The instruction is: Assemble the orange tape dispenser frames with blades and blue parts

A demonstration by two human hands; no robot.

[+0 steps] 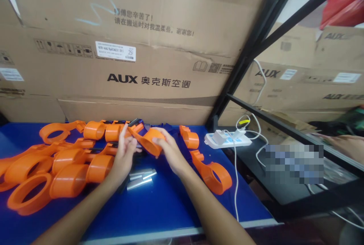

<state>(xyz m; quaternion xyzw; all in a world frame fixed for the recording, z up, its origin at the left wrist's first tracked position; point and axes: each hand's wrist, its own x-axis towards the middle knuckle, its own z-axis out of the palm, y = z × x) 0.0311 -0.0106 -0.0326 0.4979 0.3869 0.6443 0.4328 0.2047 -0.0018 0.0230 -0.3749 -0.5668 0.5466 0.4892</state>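
Note:
Between my two hands, just above the blue table, is an orange plastic tape dispenser (150, 142) with a wide ring and a narrow arm. My right hand (168, 147) is closed around its ring, thumb on the outside. The fingers of my left hand (126, 149) are closed at the arm end, where a dark piece shows; exactly what they pinch is partly hidden. Several thin silver metal strips (142, 178) lie on the table below my hands. To the left, many similar orange tape dispensers (69, 178) lie in rows, some with black parts.
Two more orange dispensers, one nearer me (217, 176), lie on the right of the blue table (170, 207). A white power strip (227, 138) with plugs and a trailing cable (235, 184) sits beside a black metal frame (241, 55). A large cardboard box (148, 63) stands behind.

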